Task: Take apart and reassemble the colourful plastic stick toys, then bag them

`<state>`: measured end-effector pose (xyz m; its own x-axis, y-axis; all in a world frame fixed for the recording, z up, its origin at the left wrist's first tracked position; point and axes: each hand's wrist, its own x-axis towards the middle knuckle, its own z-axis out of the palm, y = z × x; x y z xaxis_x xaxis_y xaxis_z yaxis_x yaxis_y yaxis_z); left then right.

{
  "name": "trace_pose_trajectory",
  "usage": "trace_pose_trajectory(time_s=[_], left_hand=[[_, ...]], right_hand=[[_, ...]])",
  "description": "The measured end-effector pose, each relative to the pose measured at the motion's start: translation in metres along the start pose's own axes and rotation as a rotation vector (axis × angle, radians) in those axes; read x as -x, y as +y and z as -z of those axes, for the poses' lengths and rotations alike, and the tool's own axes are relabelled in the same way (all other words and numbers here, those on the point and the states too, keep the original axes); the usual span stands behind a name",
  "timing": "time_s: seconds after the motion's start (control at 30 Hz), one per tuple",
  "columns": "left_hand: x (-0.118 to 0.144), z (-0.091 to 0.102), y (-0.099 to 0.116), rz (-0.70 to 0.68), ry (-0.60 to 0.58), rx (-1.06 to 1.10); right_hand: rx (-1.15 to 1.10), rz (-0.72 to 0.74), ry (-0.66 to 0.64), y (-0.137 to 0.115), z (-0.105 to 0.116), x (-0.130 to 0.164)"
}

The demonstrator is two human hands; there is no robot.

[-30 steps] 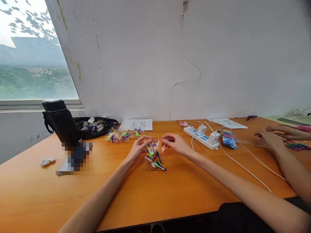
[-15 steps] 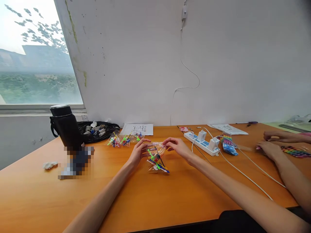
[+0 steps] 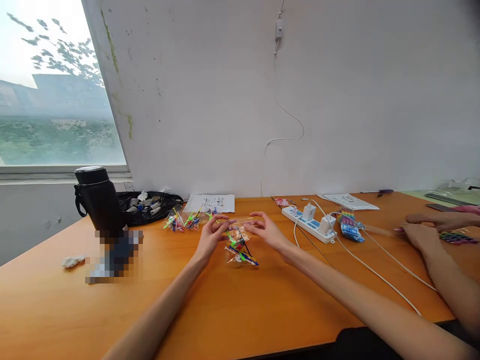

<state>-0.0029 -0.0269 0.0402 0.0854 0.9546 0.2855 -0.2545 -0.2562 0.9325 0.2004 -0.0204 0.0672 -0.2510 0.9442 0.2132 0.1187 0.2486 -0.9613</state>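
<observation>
Between my hands is a clear plastic bag (image 3: 240, 247) holding small pointed pieces in green, blue, white, red and orange. Its upper edge is stretched between my fingers, and its lower part hangs at or just over the table; I cannot tell which. My left hand (image 3: 213, 235) pinches the bag's top left side, fingers bent. My right hand (image 3: 264, 230) pinches the top right side between thumb and fingers. Farther back, to the left, several similar clear bags (image 3: 174, 221) with coloured pieces lie on the table.
A black flask (image 3: 98, 202) stands at the left by a black bag of rubbish (image 3: 150, 207) and a crumpled tissue (image 3: 73, 261). To the right lie a white power strip (image 3: 309, 225), cables and a rainbow-coloured packet (image 3: 350, 226). Another person's hands (image 3: 423, 232) work at the far right.
My fingers have shifted along the bag's top, which is now drawn wider and flatter. The view has tilted slightly. At the right, the other person's hands have moved closer together.
</observation>
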Motion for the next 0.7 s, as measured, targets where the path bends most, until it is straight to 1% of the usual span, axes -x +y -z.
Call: trace_pose_trajectory(time_s=[0.1, 0.13, 0.2, 0.27, 0.37, 0.43, 0.5, 0.53, 0.6, 0.63, 0.7], left_hand=[[-0.001, 0.001, 0.001, -0.027, 0.039, 0.017], [-0.001, 0.002, 0.001, -0.035, 0.053, 0.017], [-0.002, 0.004, 0.001, -0.048, 0.076, 0.011], [-0.003, 0.006, 0.000, -0.060, 0.091, 0.003], [-0.006, 0.009, -0.004, -0.076, 0.079, 0.040], [-0.009, 0.011, -0.012, -0.073, 0.085, 0.076], [-0.012, 0.014, -0.024, -0.035, 0.125, 0.053], [-0.013, 0.015, -0.030, -0.011, 0.141, -0.011], [-0.013, 0.018, -0.041, 0.028, 0.120, -0.207], [-0.012, 0.018, -0.046, 0.026, 0.079, -0.307], [-0.009, 0.017, -0.051, -0.021, -0.034, -0.468]], right_hand=[[-0.062, -0.104, -0.256, 0.015, -0.015, 0.005], [-0.059, -0.131, -0.318, 0.021, -0.019, 0.006], [-0.055, -0.159, -0.364, 0.032, -0.025, 0.007], [-0.061, -0.151, -0.354, 0.039, -0.027, 0.006], [-0.066, -0.143, -0.332, 0.040, -0.024, 0.005], [-0.074, -0.174, -0.311, 0.038, -0.020, 0.004], [-0.068, -0.203, -0.259, 0.036, -0.016, 0.001], [-0.065, -0.208, -0.224, 0.035, -0.013, 0.000], [-0.073, -0.195, -0.153, 0.032, -0.006, -0.005], [-0.087, -0.185, -0.122, 0.030, -0.003, -0.007], [-0.121, -0.172, -0.076, 0.024, 0.006, -0.010]])
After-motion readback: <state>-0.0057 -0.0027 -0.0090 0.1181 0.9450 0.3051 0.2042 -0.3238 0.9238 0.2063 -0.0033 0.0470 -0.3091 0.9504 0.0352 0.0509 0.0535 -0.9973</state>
